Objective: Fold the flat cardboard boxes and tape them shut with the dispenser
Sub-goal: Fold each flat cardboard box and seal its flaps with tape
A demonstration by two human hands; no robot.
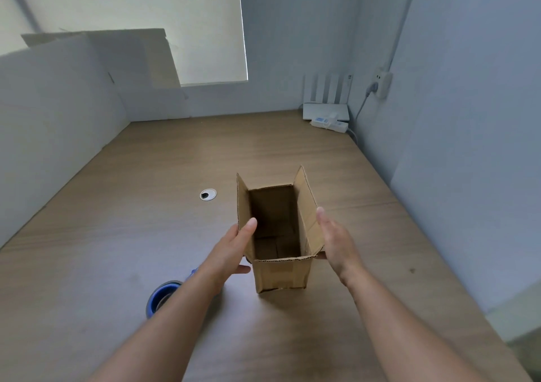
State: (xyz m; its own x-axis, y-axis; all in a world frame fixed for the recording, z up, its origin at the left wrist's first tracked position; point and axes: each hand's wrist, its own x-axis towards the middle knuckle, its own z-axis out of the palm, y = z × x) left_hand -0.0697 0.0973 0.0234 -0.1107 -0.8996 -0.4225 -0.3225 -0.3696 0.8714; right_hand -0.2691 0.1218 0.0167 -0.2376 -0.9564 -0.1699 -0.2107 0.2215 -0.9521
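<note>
Small brown cardboard box (281, 274) stands open-topped on the wooden desk (140, 176), left hand (234, 245) pinching its left flap (242, 206), right hand (335, 242) laid straight-fingered against the right flap (307, 206): best fold both inward along the creases.

The left hand (231, 250) grips the open box (281, 273); the right hand (336, 241) lies flat against it.
</note>
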